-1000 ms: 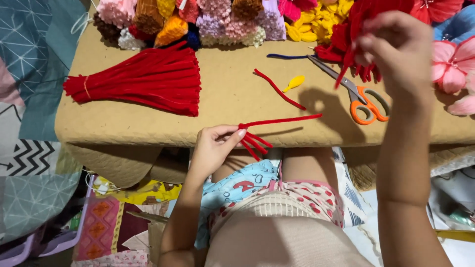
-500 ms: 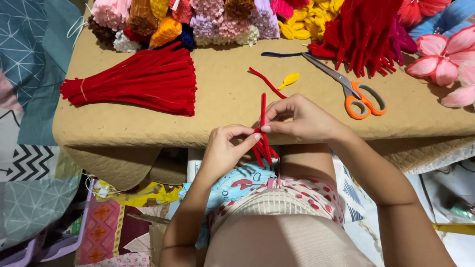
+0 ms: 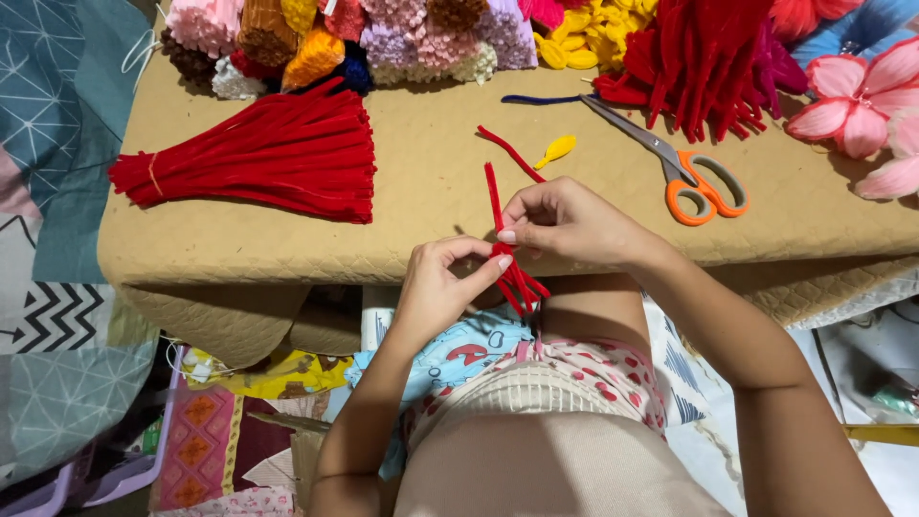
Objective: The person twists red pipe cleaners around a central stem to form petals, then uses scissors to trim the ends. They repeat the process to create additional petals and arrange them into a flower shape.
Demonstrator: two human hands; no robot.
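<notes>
At the near edge of the tan surface [image 3: 287,244], our left hand [image 3: 440,287] and right hand [image 3: 565,222] both pinch a small bunch of red pipe cleaners [image 3: 507,251]. A tied red pipe-cleaner bundle [image 3: 258,158] lies toward the left edge, orange-handled scissors [image 3: 684,172] toward the right.

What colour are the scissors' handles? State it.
Orange, with grey inner rims, on the scissors; head view.

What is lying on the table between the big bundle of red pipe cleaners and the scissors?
In the head view, between the bundle of red pipe cleaners and the scissors lie a loose red pipe cleaner piece and a small yellow piece.
</notes>
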